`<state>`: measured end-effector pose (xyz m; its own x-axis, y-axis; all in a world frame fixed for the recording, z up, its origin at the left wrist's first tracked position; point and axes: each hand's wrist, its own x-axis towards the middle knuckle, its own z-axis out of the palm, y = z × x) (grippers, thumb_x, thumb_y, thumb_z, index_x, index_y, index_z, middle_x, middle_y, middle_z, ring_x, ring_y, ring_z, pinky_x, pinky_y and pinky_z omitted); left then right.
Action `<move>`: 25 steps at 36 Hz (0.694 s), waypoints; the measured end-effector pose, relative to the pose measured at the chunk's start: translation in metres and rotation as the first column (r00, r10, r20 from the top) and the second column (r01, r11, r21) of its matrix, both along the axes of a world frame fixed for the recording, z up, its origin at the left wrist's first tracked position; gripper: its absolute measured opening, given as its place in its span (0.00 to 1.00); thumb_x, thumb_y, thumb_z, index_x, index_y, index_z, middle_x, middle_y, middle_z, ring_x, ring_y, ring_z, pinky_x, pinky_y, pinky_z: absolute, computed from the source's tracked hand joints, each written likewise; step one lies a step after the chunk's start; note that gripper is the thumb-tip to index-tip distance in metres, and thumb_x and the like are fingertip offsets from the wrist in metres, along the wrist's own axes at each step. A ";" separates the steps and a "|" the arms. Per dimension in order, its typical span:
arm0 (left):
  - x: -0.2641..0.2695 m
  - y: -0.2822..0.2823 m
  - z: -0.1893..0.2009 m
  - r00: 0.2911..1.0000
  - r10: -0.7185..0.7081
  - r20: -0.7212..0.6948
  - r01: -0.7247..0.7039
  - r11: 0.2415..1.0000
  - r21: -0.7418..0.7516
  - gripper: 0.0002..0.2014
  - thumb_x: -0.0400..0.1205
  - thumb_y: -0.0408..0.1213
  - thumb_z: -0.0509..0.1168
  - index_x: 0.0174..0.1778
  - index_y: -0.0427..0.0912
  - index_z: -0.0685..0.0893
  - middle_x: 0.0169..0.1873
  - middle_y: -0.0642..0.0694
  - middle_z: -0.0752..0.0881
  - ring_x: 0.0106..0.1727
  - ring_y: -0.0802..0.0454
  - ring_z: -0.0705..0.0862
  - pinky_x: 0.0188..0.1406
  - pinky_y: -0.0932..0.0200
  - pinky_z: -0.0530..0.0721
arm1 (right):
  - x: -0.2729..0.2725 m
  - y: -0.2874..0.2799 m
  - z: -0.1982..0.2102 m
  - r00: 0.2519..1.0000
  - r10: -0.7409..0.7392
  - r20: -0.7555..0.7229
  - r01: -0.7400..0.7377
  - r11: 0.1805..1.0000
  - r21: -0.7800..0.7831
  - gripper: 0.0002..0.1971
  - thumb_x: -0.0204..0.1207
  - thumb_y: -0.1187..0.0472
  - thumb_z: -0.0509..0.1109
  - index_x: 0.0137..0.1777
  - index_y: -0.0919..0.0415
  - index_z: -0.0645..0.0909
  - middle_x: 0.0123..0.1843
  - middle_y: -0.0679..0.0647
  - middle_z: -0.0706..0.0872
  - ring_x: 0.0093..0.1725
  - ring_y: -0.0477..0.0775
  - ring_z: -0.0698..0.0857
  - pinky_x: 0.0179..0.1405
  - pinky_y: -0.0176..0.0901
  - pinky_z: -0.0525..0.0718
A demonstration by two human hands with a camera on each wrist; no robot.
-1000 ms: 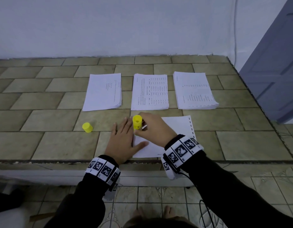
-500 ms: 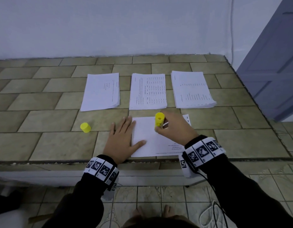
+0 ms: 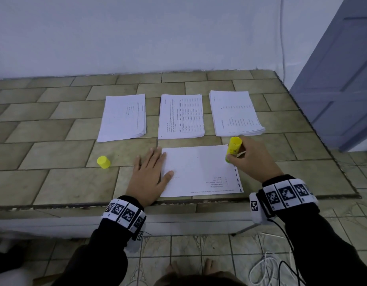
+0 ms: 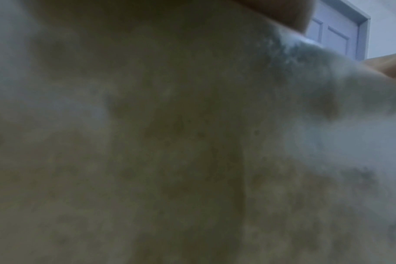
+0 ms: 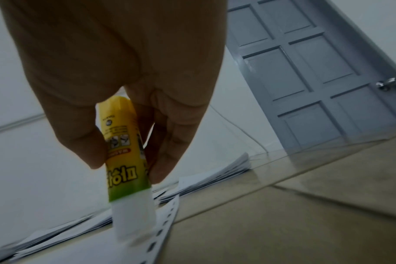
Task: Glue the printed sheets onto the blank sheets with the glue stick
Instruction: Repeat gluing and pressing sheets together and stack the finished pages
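Note:
A white sheet (image 3: 199,172) lies near the front edge of the tiled table, faint print showing along its near side. My left hand (image 3: 151,174) lies flat on the sheet's left edge with fingers straight. My right hand (image 3: 250,159) grips the yellow glue stick (image 3: 233,148) upright at the sheet's far right corner. In the right wrist view the glue stick (image 5: 124,157) has its white tip down on the sheet (image 5: 79,250), pinched between thumb and fingers. The left wrist view is a blur of tabletop.
Three paper stacks lie in a row behind the sheet: left stack (image 3: 122,117), middle stack (image 3: 181,116), right stack (image 3: 234,113). The yellow cap (image 3: 103,162) stands left of my left hand. A grey door (image 3: 343,79) is at the right; cables (image 3: 271,271) lie on the floor.
My right hand has slid the glue stick rightwards along the sheet's far edge, from near the left hand to the far right corner. The left hand has stayed put.

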<state>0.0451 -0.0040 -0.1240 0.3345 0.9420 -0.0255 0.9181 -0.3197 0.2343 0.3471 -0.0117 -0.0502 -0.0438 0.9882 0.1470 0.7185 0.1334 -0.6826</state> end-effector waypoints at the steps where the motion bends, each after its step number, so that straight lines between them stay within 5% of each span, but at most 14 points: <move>1: 0.000 0.000 0.000 1.000 0.002 -0.008 -0.002 1.000 0.003 0.42 0.80 0.65 0.27 0.87 0.47 0.52 0.87 0.51 0.46 0.87 0.55 0.40 0.84 0.45 0.33 | -0.005 -0.001 0.002 1.000 0.009 -0.022 -0.009 1.000 0.007 0.06 0.71 0.66 0.75 0.41 0.64 0.79 0.37 0.55 0.85 0.39 0.50 0.84 0.38 0.36 0.81; 3: 0.001 0.000 -0.001 1.000 0.004 -0.014 -0.004 1.000 0.004 0.40 0.81 0.60 0.26 0.87 0.47 0.52 0.87 0.51 0.46 0.87 0.55 0.41 0.82 0.48 0.31 | -0.019 -0.004 0.004 0.997 0.038 -0.065 -0.038 0.999 0.005 0.06 0.71 0.64 0.75 0.41 0.62 0.79 0.38 0.53 0.86 0.39 0.48 0.84 0.38 0.34 0.81; 6: 0.000 0.000 -0.001 1.000 0.000 -0.007 0.000 1.000 0.003 0.39 0.81 0.58 0.26 0.87 0.47 0.53 0.87 0.52 0.46 0.87 0.55 0.41 0.82 0.48 0.32 | -0.045 -0.006 0.004 0.980 0.147 -0.135 -0.155 0.987 -0.043 0.06 0.71 0.62 0.75 0.41 0.60 0.80 0.42 0.53 0.87 0.42 0.49 0.86 0.45 0.46 0.86; 12: 0.000 0.002 -0.001 1.000 -0.022 -0.003 0.022 1.000 0.002 0.44 0.80 0.64 0.21 0.87 0.46 0.55 0.87 0.50 0.49 0.87 0.52 0.43 0.84 0.41 0.38 | -0.101 -0.012 0.004 0.893 0.420 -0.161 -0.436 0.897 -0.077 0.08 0.72 0.62 0.76 0.44 0.57 0.79 0.46 0.52 0.86 0.44 0.50 0.85 0.47 0.49 0.87; 14: -0.003 0.003 -0.002 0.999 -0.038 0.009 0.038 0.999 0.001 0.40 0.82 0.62 0.27 0.87 0.45 0.56 0.87 0.48 0.50 0.87 0.51 0.45 0.84 0.37 0.43 | -0.114 -0.014 0.005 0.863 0.485 -0.138 -0.497 0.865 -0.072 0.12 0.73 0.62 0.76 0.46 0.50 0.75 0.46 0.50 0.84 0.46 0.51 0.84 0.49 0.51 0.86; 20: -0.007 0.003 -0.001 0.996 -0.091 -0.008 0.091 0.996 0.016 0.39 0.81 0.59 0.39 0.85 0.39 0.60 0.85 0.41 0.56 0.86 0.43 0.50 0.81 0.33 0.48 | -0.130 -0.014 0.005 0.843 0.536 -0.049 -0.538 0.840 -0.066 0.09 0.74 0.62 0.75 0.51 0.60 0.79 0.49 0.58 0.85 0.45 0.53 0.80 0.49 0.52 0.82; 25: -0.005 0.004 -0.004 0.998 -0.055 -0.009 0.055 0.998 0.005 0.39 0.82 0.60 0.30 0.87 0.45 0.55 0.87 0.47 0.49 0.87 0.50 0.43 0.82 0.41 0.38 | -0.122 -0.013 0.002 0.841 0.539 -0.045 -0.540 0.839 -0.063 0.12 0.74 0.62 0.74 0.48 0.50 0.74 0.47 0.56 0.84 0.45 0.55 0.82 0.48 0.54 0.84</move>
<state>0.0397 0.0004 -0.1276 0.3860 0.9222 -0.0241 0.9009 -0.3713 0.2248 0.2247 -0.0245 -0.0480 -0.5704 0.8168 0.0862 0.5300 0.4462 -0.7212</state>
